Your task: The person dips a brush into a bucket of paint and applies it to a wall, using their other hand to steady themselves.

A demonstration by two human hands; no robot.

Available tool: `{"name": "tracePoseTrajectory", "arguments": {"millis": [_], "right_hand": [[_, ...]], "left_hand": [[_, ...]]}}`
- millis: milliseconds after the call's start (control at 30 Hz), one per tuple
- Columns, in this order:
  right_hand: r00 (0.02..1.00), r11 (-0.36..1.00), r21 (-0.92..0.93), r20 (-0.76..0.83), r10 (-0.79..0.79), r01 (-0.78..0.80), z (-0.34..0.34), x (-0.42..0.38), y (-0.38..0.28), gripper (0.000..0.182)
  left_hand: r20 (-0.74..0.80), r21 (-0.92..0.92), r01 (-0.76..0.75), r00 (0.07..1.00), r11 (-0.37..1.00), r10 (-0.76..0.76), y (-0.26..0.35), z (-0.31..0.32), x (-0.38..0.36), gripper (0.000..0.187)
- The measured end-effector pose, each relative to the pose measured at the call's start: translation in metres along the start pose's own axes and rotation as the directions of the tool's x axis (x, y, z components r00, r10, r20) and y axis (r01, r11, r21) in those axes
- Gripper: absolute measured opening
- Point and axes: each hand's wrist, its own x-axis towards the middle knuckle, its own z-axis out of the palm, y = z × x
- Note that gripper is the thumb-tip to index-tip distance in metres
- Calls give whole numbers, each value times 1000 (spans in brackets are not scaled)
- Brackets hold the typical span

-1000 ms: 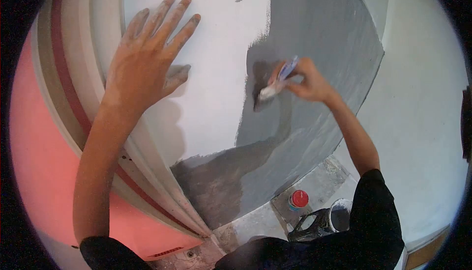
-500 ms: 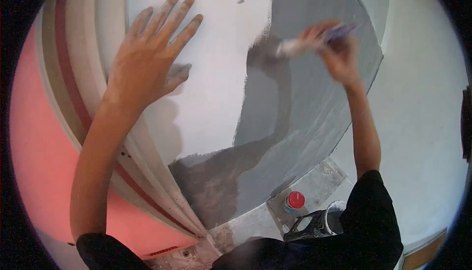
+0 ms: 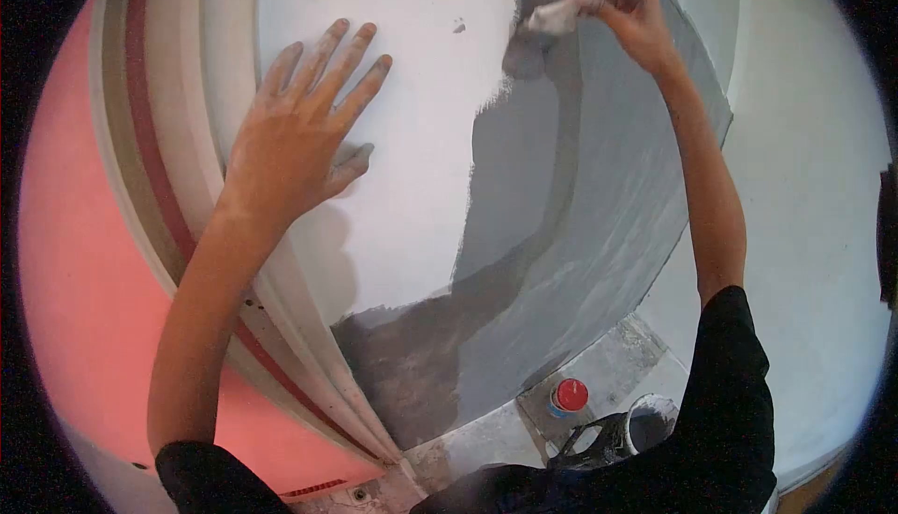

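Right hand (image 3: 638, 18) grips paintbrush (image 3: 571, 9) at 1 o'clock, bristles touching grey paint edge on wall (image 3: 421, 140). Left hand (image 3: 295, 135) at 10 o'clock, fingers spread wide, flat on white wall.

floor (image 3: 599, 369): bare concrete strip at wall foot | red-lid can (image 3: 568, 396) near strip's right end | bucket (image 3: 648, 420) just right of can
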Motion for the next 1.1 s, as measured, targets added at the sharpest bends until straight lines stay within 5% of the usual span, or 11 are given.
{"name": "tracePoseTrajectory", "arguments": {"millis": [133, 233, 300, 433, 533, 667, 800, 900, 1000, 1067, 1100], "right_hand": [[970, 989, -99, -203, -132, 114, -15, 3, -5, 14], [964, 999, -4, -264, -44, 44, 4, -33, -29, 12], [998, 975, 220, -51, 43, -30, 29, -62, -49, 18], [907, 947, 148, 359, 218, -286, 68, -87, -64, 19], [896, 946, 86, 358, 264, -313, 59, -69, -43, 19], [966, 969, 158, 205, 157, -191, 9, -4, -3, 20], [995, 995, -68, 63, 80, -76, -40, 68, 9, 24], [964, 981, -93, -220, 147, -170, -65, 112, 0, 10], [926, 993, 42, -369, -84, 107, -84, 110, -4, 23], [925, 943, -331, -344, -159, 39, -86, 72, -13, 19], [968, 989, -150, -248, -44, 6, -75, 49, -20, 18]], "left_hand": [[8, 14, 5, 1000, 1000, -5, 0, 0, 0, 94], [16, 5, 5, 1000, 1000, -5, 1, -1, 0, 95], [17, -7, 12, 1000, 1000, -12, 0, -2, 0, 94], [21, -23, 19, 1000, 1000, -19, 2, -5, 0, 91], [24, -32, 22, 999, 999, -21, 1, -7, 3, 89], [21, -41, 18, 1000, 999, -17, 1, -5, 2, 88], [30, -44, 15, 999, 999, -13, 0, -5, 2, 86], [50, -48, 21, 999, 999, -19, 0, -6, 2, 86], [49, -54, 18, 999, 998, -15, 1, -7, 2, 86], [49, -57, 20, 999, 998, -17, 0, -6, 2, 86], [41, -58, 16, 999, 998, -13, 0, -7, 3, 85]]}}
